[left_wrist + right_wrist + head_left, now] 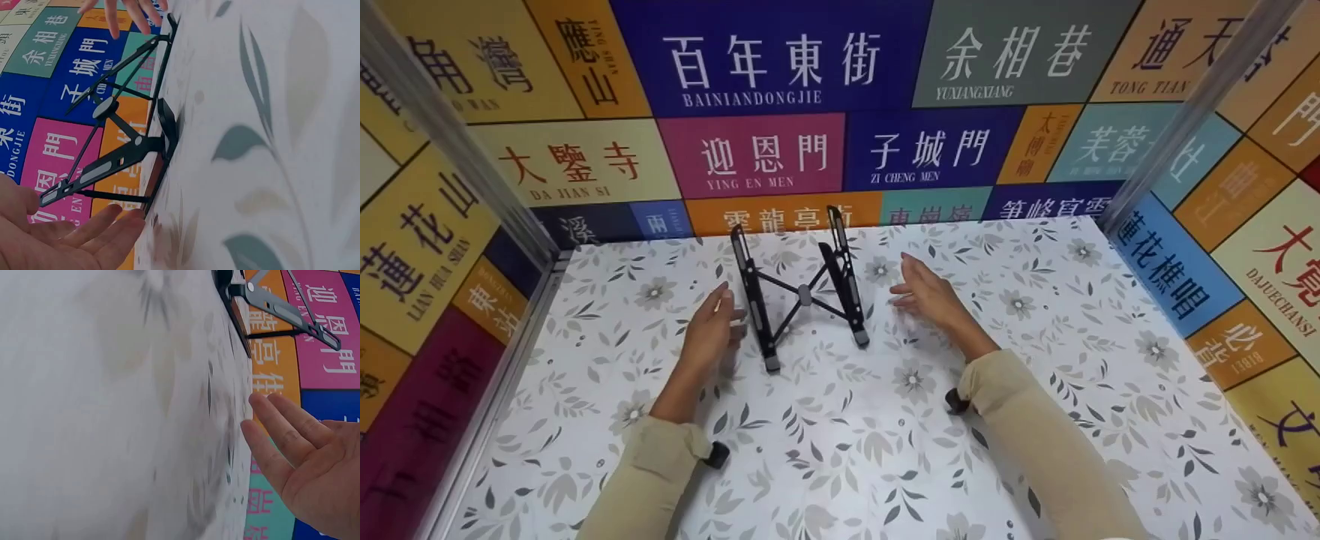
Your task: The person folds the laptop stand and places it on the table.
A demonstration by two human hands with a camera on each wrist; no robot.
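A black folding laptop stand [804, 295] stands unfolded on the table, its two side rails joined by crossed bars with a grey hub. Just left of it is my left hand [710, 327], fingers extended and relaxed beside the near rail. In the left wrist view, the fingers [95, 236] lie close to the stand [107, 163]; whether they touch it I cannot tell. To the right, my right hand [928, 295] hovers apart from the stand with its fingers spread loosely. The right wrist view shows that hand [315, 461] holding nothing, below the stand's rail [281, 309].
A white leaf-and-flower cloth [847, 450] covers the table. Colourful panels with Chinese lettering [750, 150] rise behind it and at both sides. Metal posts [1170, 127] stand at the back corners. Each wrist wears a black strap device [717, 454].
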